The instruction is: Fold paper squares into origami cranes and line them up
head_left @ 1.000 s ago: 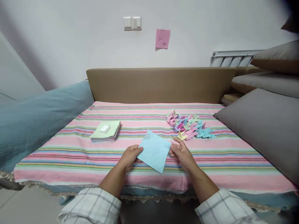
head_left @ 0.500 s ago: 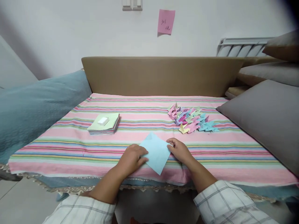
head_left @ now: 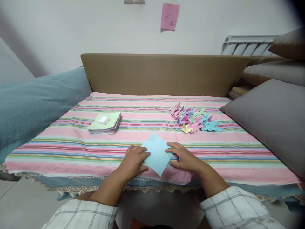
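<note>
A light blue square of paper (head_left: 157, 156) lies flat on the striped cloth, turned so that one corner points toward me. My left hand (head_left: 135, 160) rests at its left corner, fingertips on the edge and thumb apart. At the right corner, the fingers of my right hand (head_left: 184, 158) are stretched out and touch the paper's edge, the thumb held away below. Neither hand grips the sheet. Beyond my right hand lies a cluster of small folded paper cranes (head_left: 193, 118) in pink, purple, green, yellow and blue.
To the left is a stack of coloured paper (head_left: 105, 124) with a small white block (head_left: 104, 120) on top. The striped cloth (head_left: 71, 159) covers the sofa seat. A brown backrest (head_left: 164, 74) stands behind, a blue armrest (head_left: 45, 101) left, and grey cushions (head_left: 269, 117) right.
The fingers of my right hand have opened from a pinch on the paper's right corner and now lie spread there. My left thumb has come off the sheet. The view has tilted slightly down.
</note>
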{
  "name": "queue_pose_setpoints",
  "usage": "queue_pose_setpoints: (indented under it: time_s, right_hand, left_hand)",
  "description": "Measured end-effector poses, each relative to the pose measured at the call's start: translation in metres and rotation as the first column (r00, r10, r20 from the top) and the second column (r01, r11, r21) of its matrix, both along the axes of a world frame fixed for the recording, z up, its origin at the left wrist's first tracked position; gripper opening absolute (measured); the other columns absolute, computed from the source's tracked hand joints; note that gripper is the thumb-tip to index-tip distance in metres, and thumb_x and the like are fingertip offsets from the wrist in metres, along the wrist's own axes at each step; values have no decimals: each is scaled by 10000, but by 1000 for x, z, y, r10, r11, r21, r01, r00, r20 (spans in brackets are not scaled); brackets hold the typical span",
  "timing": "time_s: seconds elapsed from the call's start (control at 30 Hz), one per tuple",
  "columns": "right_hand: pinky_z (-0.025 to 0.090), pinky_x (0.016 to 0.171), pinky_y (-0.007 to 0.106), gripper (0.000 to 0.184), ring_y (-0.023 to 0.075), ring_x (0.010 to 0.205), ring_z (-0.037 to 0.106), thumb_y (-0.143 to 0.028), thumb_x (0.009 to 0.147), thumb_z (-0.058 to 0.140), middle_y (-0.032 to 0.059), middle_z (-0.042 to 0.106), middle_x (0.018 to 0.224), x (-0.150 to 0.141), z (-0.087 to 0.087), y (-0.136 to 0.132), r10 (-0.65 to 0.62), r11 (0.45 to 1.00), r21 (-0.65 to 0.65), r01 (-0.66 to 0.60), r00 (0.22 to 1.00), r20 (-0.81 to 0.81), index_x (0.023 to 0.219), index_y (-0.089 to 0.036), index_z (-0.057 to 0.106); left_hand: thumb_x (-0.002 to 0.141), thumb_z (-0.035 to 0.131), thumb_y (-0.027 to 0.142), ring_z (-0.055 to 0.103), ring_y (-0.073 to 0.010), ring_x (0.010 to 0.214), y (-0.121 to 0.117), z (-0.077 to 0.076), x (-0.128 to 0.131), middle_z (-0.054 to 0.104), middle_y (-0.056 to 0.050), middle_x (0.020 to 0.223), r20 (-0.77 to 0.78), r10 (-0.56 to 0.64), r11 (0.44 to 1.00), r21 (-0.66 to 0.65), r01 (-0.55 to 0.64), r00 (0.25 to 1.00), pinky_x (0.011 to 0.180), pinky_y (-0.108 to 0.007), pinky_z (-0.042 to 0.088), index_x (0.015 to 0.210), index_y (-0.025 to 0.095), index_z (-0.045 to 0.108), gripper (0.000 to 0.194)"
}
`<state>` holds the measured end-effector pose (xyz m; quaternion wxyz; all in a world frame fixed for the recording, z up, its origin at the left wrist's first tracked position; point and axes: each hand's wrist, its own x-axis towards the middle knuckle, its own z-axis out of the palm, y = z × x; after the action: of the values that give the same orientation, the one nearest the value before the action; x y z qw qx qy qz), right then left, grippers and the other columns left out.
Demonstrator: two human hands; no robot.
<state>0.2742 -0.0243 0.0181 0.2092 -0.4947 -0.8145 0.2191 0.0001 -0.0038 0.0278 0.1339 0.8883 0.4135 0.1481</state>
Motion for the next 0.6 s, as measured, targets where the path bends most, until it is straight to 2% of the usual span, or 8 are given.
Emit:
queue_pose_setpoints:
  time_s: [0.1,0.23,0.3,0.43,0.6]
  right_hand:
    - [315,1036,436,521,280,1273,371,-252,657,682,112,456,1355,-1,-2,1,6,1000,13,-6,999,31,1171,-232,601]
    - [328,1022,440,501,279,1257,389,-268,683,676,113,470,1340,-1,-4,2,-2,999,39,0,999,51,1177,-233,597]
    - [338,1012,444,492,280,1242,405,-279,696,674,114,483,1330,-1,-6,3,-3,998,65,0,999,52,1179,-227,594]
    - [381,976,441,408,259,1182,464,-212,750,597,105,538,1270,0,-13,7,-21,990,137,14,999,50,1158,-221,599]
    - [429,925,419,329,229,1083,533,-118,777,512,88,607,1164,1,-22,12,-62,967,248,52,998,33,1061,-217,644]
  left_hand:
    - [620,764,363,503,-303,1120,3,3,1,617,-69,1172,-7,7,1000,-14,-7,1000,1041,-518,207,1113,309,624,515]
    - [734,655,369,533,-277,1100,5,6,1,636,-60,1130,-53,-23,1000,-2,23,998,1039,-515,220,1030,282,662,308]
    - [772,597,314,543,-261,1090,5,7,1,640,-55,1123,-90,-24,999,33,27,996,1038,-512,226,992,272,672,236]
    - [744,544,152,563,-240,1050,3,6,4,647,-57,1098,-131,1,990,139,18,991,997,-481,306,989,246,668,290]
    - [739,544,116,591,-227,939,8,7,0,669,-70,931,-151,68,979,200,-37,986,847,-368,430,844,201,691,199]
